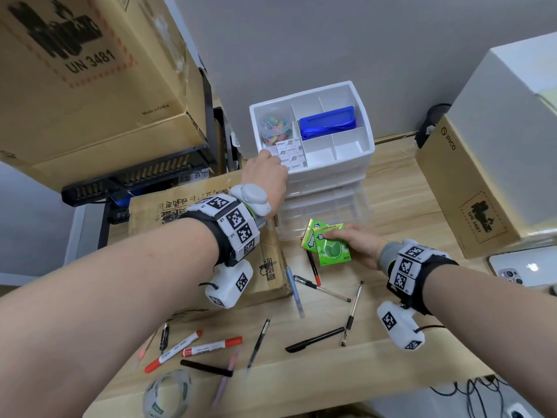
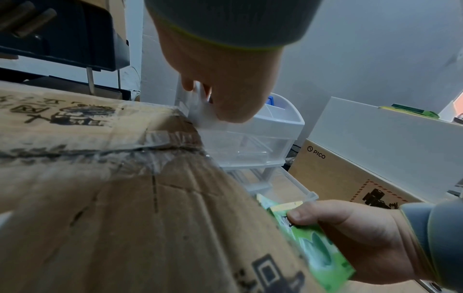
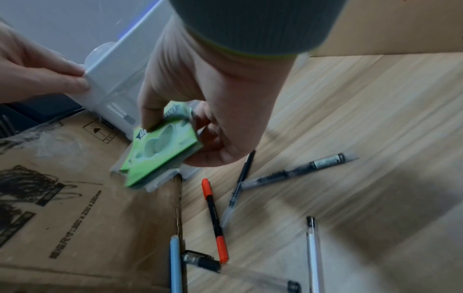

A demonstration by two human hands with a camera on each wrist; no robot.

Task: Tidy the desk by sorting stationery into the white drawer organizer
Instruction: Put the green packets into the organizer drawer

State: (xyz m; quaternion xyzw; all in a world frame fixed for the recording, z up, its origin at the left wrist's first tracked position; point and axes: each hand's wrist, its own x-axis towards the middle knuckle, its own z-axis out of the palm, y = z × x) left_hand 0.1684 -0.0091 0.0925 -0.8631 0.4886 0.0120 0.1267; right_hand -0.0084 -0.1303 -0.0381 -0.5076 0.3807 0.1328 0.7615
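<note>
The white drawer organizer [image 1: 366, 128] stands against the back wall. Its top tray holds a tub of clips [image 1: 275, 122], sticky-note pads [image 1: 291, 155] and a blue case [image 1: 328, 122]. My left hand [image 1: 266, 164] grips the tray's front left corner [image 2: 200, 111], fingers over the rim. My right hand [image 1: 337, 236] pinches two green gum packs [image 1: 328, 245] low in front of the organizer, over a pulled-out clear bottom drawer [image 3: 155, 184]. In the right wrist view the thumb lies on top of the green packs [image 3: 160, 150]. Several pens [image 1: 351, 312] and red-capped markers [image 1: 211, 346] lie loose on the wooden desk.
A flat cardboard box [image 1: 187, 206] lies left of the organizer under my left arm. A PICO carton [image 1: 470, 188] and a white box [image 1: 512, 116] stand at the right, with a phone [image 1: 524, 267] in front. A tape roll [image 1: 167, 393] sits at the near edge.
</note>
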